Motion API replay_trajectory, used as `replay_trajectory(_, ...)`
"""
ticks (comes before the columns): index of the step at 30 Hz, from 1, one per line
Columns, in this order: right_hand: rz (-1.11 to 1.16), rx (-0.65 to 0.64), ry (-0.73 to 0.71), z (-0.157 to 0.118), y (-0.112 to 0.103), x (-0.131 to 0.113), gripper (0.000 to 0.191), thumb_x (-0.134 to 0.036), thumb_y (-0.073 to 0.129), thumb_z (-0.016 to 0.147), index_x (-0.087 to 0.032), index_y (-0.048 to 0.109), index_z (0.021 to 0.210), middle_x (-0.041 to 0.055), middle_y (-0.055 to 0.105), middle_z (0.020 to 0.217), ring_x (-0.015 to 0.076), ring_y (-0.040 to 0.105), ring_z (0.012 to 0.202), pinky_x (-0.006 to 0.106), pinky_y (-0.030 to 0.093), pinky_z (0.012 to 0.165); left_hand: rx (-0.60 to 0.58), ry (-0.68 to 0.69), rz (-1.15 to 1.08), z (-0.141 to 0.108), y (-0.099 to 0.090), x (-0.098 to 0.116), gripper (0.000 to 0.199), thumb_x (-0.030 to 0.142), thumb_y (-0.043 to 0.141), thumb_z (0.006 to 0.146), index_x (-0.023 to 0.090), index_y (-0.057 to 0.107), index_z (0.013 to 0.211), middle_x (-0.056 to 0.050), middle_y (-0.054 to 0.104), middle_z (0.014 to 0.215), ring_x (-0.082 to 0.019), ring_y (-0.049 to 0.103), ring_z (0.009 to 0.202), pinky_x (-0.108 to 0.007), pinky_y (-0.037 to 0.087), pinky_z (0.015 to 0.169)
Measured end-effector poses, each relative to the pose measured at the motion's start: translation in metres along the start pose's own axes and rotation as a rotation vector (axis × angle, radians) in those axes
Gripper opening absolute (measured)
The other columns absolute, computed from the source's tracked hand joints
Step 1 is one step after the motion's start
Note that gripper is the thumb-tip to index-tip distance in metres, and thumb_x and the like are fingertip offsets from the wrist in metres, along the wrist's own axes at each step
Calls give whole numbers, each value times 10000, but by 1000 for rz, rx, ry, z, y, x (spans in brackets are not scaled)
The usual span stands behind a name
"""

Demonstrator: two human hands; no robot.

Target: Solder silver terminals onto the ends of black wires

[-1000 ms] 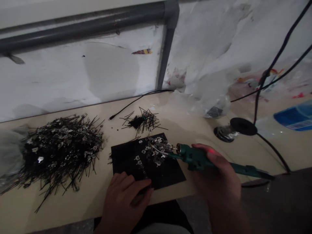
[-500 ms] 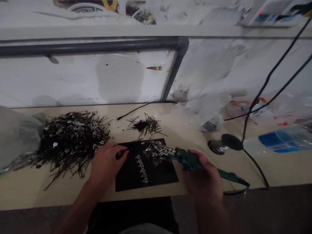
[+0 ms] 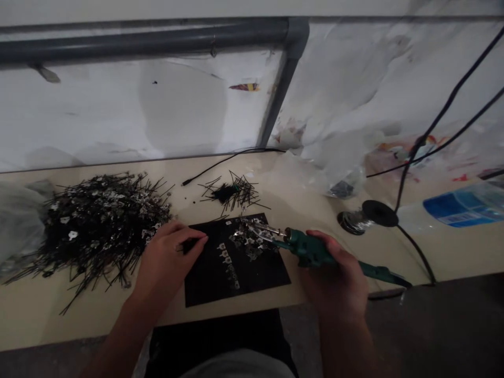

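My right hand [image 3: 338,278] is wrapped round a green soldering tool [image 3: 311,248], its metal tip pointing left over a heap of small metal pieces [image 3: 254,239]. That heap lies on a black mat [image 3: 260,278], beside a slanting row of similar pieces [image 3: 228,265]. At the mat's left edge my left hand [image 3: 167,257] has thumb and forefinger pinched together; what they hold, if anything, is too small to make out. Left of it spreads a large pile of black wires with metal ends [image 3: 106,220].
A small bunch of black wires [image 3: 232,193] lies behind the mat. To the right are a spool of wire [image 3: 366,216], plastic bags [image 3: 323,163] and a blue-labelled package [image 3: 464,206]. Black cables [image 3: 441,115] hang at the right. A grey pipe [image 3: 157,44] runs along the wall.
The view has tilted down and come a little closer. Both hands keep nearly the same place over the mat, the left still pinched and the right still round the soldering tool.
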State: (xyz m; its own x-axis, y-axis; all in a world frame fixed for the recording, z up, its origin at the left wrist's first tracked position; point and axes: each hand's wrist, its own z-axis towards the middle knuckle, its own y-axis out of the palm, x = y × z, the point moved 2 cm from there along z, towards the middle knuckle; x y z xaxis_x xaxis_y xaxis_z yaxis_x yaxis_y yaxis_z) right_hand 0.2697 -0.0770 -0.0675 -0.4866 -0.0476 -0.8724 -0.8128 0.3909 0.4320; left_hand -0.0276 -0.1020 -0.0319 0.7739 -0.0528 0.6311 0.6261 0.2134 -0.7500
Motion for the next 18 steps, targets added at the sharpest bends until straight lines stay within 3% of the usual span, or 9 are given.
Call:
replay_trajectory(2,-10,7,3,0,-1,1,327,-497,890,634,-254,852,851,3,819,942,154,726,850,278,578,802,3,35,13,-3,-2,3,147,324,696,981,297,835,940,0,772,994,-200,726,922,-307,545,829)
replay_trajectory(6,-17,10,4,1,-4,2,360,-495,883,620,-231,854,863,40,819,933,189,723,841,325,568,772,-44,15,7,-3,-1,-1,164,334,690,987,323,852,963,27,809,1010,-196,758,906,-299,552,783)
replay_trajectory(13,-54,-1,-2,3,-5,3,334,-525,851,640,-268,850,853,36,810,945,215,719,866,373,572,797,-35,-54,-66,16,-1,-8,92,311,795,852,326,881,881,1,831,947,-243,770,901,-347,598,818)
replay_trajectory(18,-28,-24,-30,4,-3,3,294,-516,858,643,-290,848,830,19,806,900,190,707,784,342,557,710,-119,-21,-101,24,-8,0,109,317,741,927,305,848,912,30,831,944,-192,769,836,-280,588,780)
